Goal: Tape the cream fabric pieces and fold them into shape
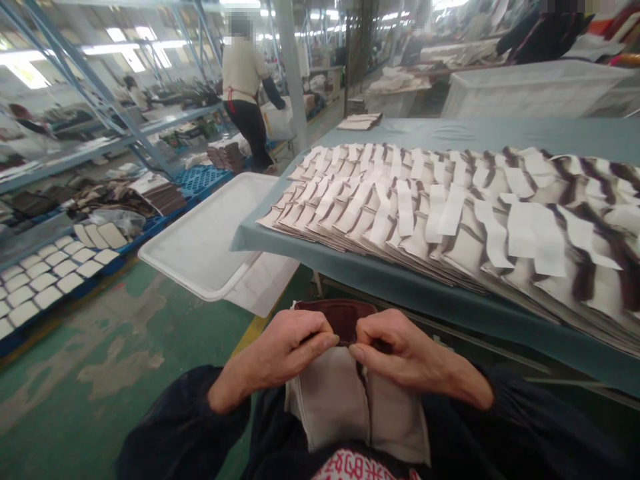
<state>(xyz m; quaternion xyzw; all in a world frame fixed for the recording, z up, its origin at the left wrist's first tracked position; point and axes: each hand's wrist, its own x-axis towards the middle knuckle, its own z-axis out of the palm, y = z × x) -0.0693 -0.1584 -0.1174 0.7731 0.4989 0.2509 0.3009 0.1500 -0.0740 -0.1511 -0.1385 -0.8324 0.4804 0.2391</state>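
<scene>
A beige fabric piece (333, 400) with a dark brown inner side and a seam down its middle hangs in front of my body. My left hand (295, 343) pinches its upper edge on the left of the seam. Just to the right, my right hand (395, 347) grips the same edge, thumb on the beige side and fingers curled over. The two thumbs are a short distance apart. Overlapping rows of similar beige and brown pieces (465, 247), several with white strips on them, lie on the table beyond.
The table (425, 130) has a blue-green cover. Left of it stands a white plastic bin (200, 233). Blue pallets (200, 180) with stacked pieces are farther left. A person (245, 73) stands by a pillar, and another white bin (530, 87) is behind the table.
</scene>
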